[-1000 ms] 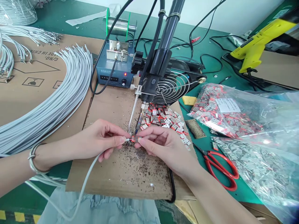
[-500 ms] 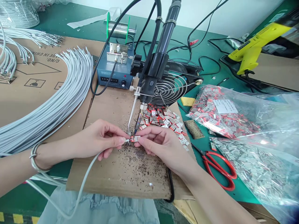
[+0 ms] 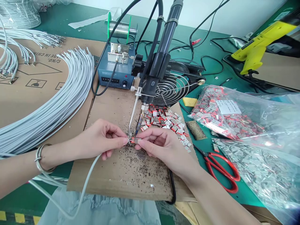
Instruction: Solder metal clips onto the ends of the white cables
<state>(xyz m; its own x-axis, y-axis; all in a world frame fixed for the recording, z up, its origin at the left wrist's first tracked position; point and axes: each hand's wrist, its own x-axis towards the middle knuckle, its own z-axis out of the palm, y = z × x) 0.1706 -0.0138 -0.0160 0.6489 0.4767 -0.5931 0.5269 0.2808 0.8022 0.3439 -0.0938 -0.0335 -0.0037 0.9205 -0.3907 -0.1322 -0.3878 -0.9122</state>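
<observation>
A small red-and-silver connector [image 3: 134, 140] sits between the two hands, low over the middle of a cardboard sheet [image 3: 103, 176] strewn with dark specks. The right hand [image 3: 161, 145] pinches its metal end between thumb and fingers. The left hand [image 3: 105, 139] is closed on a white cable [image 3: 86, 181] just left of the connector; the cable loops down from under that hand toward the near left. The hands are close but apart. The dark tip of a soldering iron [image 3: 140, 120] comes down at the connector, though whether it touches is too small to tell. A thin bent metal tube [image 3: 132, 115] ends just left of the tip.

Beyond the right hand lies a pile of similar connectors [image 3: 168, 120], with a round fan grille [image 3: 165, 90] behind it. At the far side stands a blue box [image 3: 104, 70] with a solder reel [image 3: 119, 30] above it. A thick bundle of white cables [image 3: 70, 97] curves across the left. On the right lie red-handled scissors [image 3: 232, 179] and clear bags of parts [image 3: 262, 172].
</observation>
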